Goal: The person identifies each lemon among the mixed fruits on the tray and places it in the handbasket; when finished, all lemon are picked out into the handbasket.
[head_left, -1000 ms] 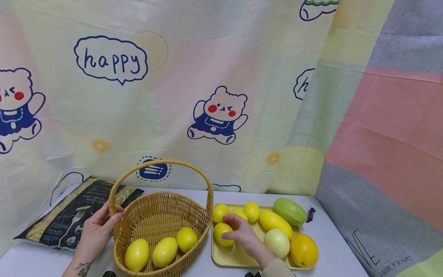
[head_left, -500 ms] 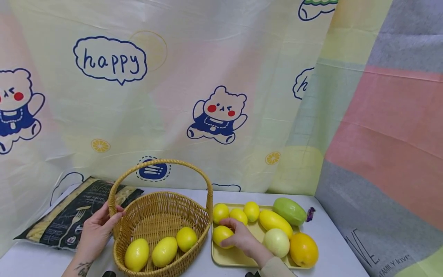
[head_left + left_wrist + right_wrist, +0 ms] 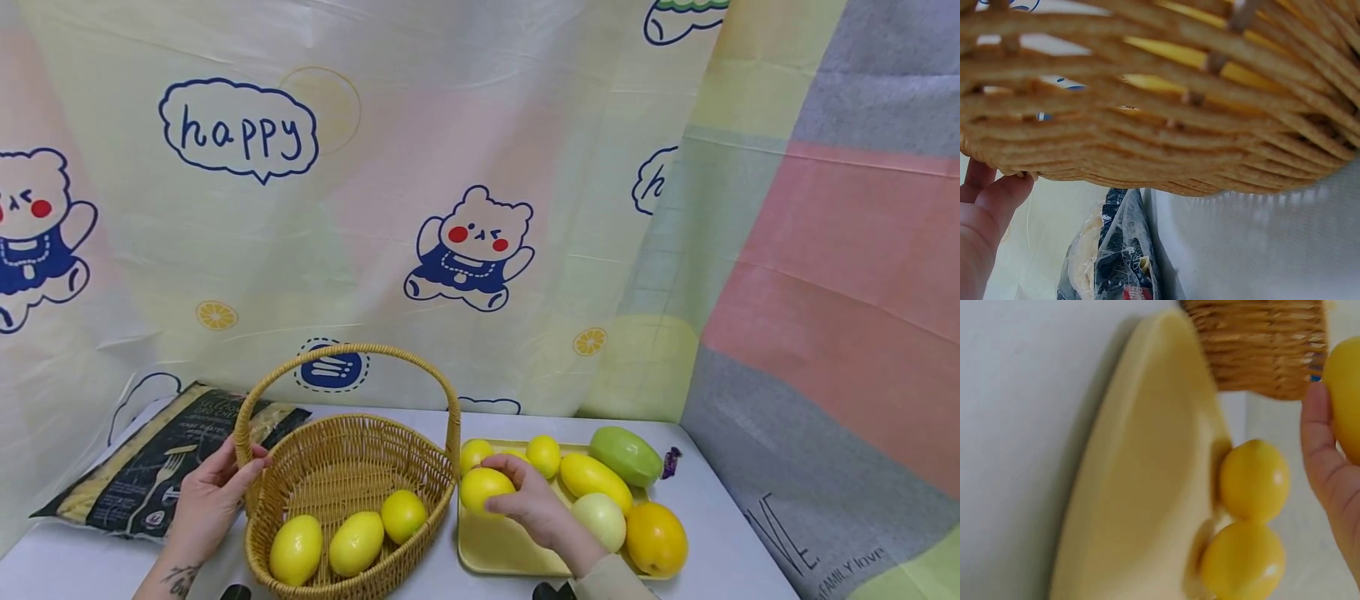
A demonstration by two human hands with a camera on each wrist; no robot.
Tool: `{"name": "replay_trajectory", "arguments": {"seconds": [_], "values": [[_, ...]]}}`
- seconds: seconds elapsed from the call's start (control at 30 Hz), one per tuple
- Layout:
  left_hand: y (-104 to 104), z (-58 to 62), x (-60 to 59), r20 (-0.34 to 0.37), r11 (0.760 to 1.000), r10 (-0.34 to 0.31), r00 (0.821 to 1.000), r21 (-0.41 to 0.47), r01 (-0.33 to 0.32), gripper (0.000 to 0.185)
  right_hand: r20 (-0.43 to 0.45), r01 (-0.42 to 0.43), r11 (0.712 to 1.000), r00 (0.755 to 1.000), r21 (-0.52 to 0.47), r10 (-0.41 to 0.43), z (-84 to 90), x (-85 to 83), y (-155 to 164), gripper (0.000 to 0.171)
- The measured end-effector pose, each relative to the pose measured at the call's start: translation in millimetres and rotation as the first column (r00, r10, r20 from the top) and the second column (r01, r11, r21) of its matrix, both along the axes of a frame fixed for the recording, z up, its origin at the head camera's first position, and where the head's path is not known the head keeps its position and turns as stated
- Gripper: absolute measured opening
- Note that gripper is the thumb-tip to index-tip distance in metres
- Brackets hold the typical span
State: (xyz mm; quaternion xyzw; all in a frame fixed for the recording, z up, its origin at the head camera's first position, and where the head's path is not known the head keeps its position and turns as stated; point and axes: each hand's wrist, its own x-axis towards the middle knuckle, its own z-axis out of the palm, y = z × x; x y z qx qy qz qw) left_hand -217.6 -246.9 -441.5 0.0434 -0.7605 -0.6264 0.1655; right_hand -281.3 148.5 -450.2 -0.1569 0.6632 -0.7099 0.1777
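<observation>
My right hand (image 3: 534, 504) grips a yellow lemon (image 3: 483, 492) between thumb and fingers, raised over the left side of a pale yellow tray (image 3: 510, 557). The same lemon (image 3: 1346, 400) shows at the right edge of the right wrist view, clear of the tray. With thumb and fingers, my left hand (image 3: 217, 492) pinches the left base of the handle on a wicker basket (image 3: 352, 450). Inside the basket lie three lemons (image 3: 356, 543) along its front. In the left wrist view the basket's woven side (image 3: 1147, 144) fills the top, with the left thumb and a finger at its rim.
More lemons (image 3: 543, 456), a long yellow fruit (image 3: 596, 482), a green papaya-like fruit (image 3: 626, 456), a pale round fruit (image 3: 600, 521) and an orange (image 3: 657, 540) sit on the tray. A purple-wrapped candy (image 3: 671, 462) lies behind. A black food bag (image 3: 161, 467) lies left.
My right hand has closed round the front-left lemon and lifted it up off the tray. The left hand and the basket have stayed in place.
</observation>
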Motion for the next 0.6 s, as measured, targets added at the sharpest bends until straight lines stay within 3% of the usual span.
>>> {"name": "replay_trajectory", "arguments": {"seconds": [0.3,0.6], "values": [[0,-1.0,-0.2,-0.005,1.0,-0.008,1.0,0.007,0.008,0.063,-0.042,-0.182,0.964,0.983,-0.192,0.178,23.2,13.8,-16,0.044],[1,0.0,-0.6,0.012,1.0,0.013,1.0,-0.006,-0.013,0.06,-0.025,-0.304,0.936,0.952,-0.179,0.304,39.3,18.0,-70,0.045]]}}
